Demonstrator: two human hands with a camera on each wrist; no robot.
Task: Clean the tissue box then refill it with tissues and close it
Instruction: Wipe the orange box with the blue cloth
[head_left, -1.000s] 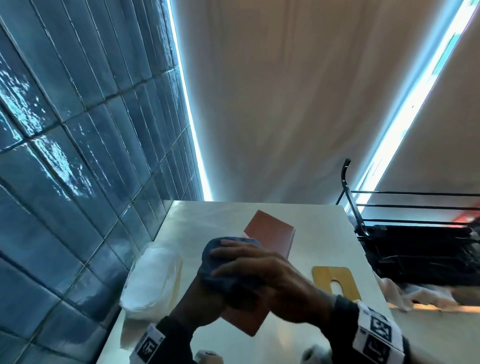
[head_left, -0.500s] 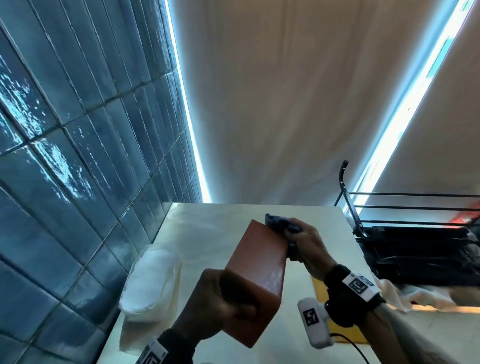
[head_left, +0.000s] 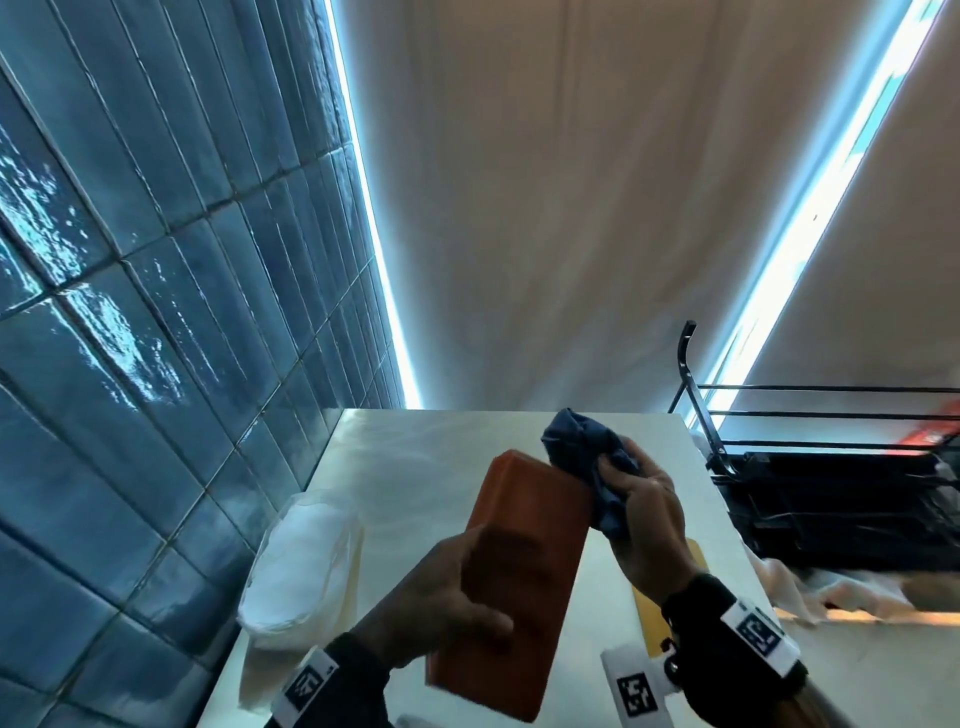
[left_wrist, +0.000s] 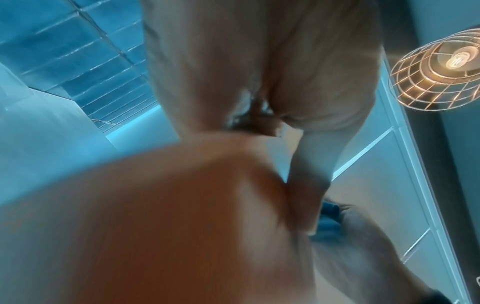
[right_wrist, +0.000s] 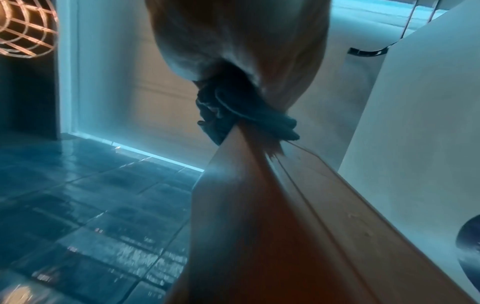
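Observation:
An orange-brown tissue box (head_left: 524, 566) is held up off the table, tilted, its far end highest. My left hand (head_left: 447, 603) grips its near end with fingers wrapped round the side. My right hand (head_left: 644, 519) grips a bunched dark blue cloth (head_left: 582, 447) and presses it against the box's far right edge. In the right wrist view the cloth (right_wrist: 233, 111) sits on the box's top corner (right_wrist: 259, 205). The left wrist view shows the blurred box (left_wrist: 161, 226) close up. A clear bag of white tissues (head_left: 301, 566) lies at the table's left side.
A yellow wooden lid (head_left: 654, 623) with a slot lies on the pale table (head_left: 415, 457) under my right wrist. Blue wall tiles (head_left: 130, 364) run along the left. A black wire rack (head_left: 831, 467) stands at the right, beyond the table edge.
My right hand with the cloth has moved from the box's near middle, over my left hand, to its far right end. The box has been tilted up more steeply.

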